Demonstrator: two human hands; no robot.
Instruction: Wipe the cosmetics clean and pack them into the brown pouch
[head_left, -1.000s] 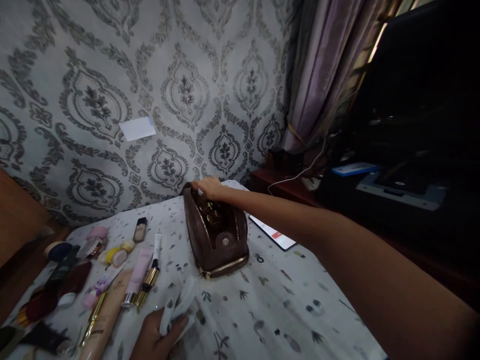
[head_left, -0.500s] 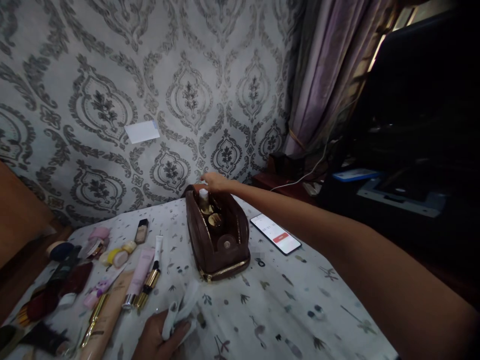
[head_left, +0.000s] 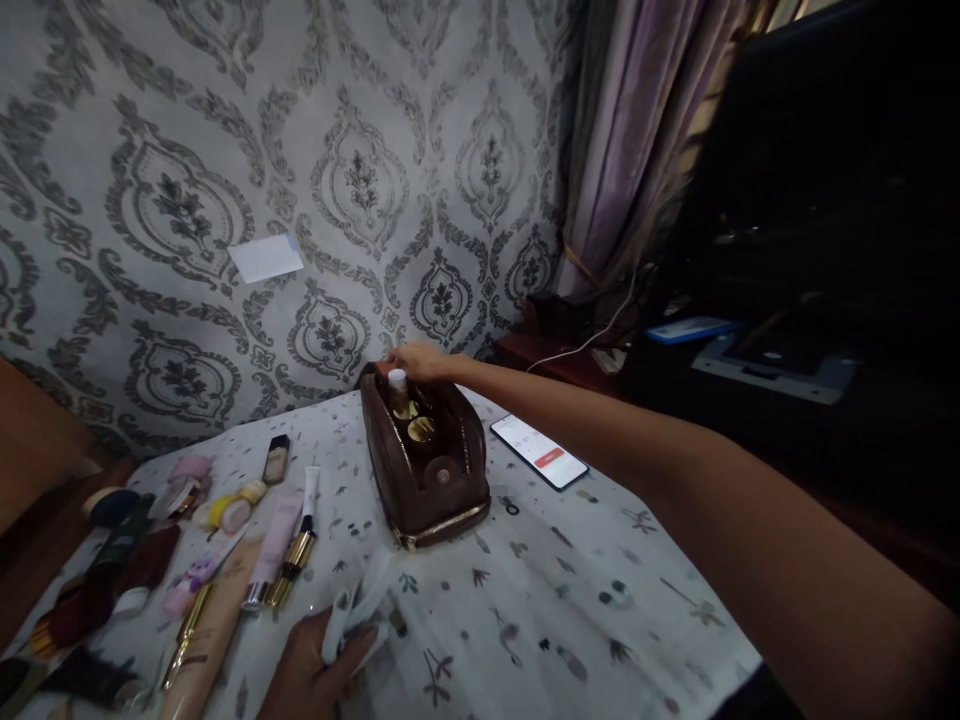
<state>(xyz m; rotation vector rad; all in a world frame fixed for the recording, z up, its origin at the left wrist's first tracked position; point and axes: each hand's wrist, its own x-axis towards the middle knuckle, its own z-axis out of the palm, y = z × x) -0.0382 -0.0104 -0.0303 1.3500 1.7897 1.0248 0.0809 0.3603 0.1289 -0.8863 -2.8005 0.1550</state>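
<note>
Home room, with patterned wallpaper point(head_left: 360, 180) and a tied purple curtain point(head_left: 619, 140)

lit phone with black edges point(head_left: 540, 450): right, on white plant-print cloth point(head_left: 465, 620) | white rectangular card point(head_left: 266, 258): left, against grey damask-patterned wall point(head_left: 427, 130) | tied purple curtain point(head_left: 619, 150): far right | thin white cable point(head_left: 581, 350): right, below curtain

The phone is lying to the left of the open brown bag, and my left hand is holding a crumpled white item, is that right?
Not quite. The head view shows the phone lying to the right of the open brown bag, not the left. Your left hand is indeed holding a crumpled white item.
</note>
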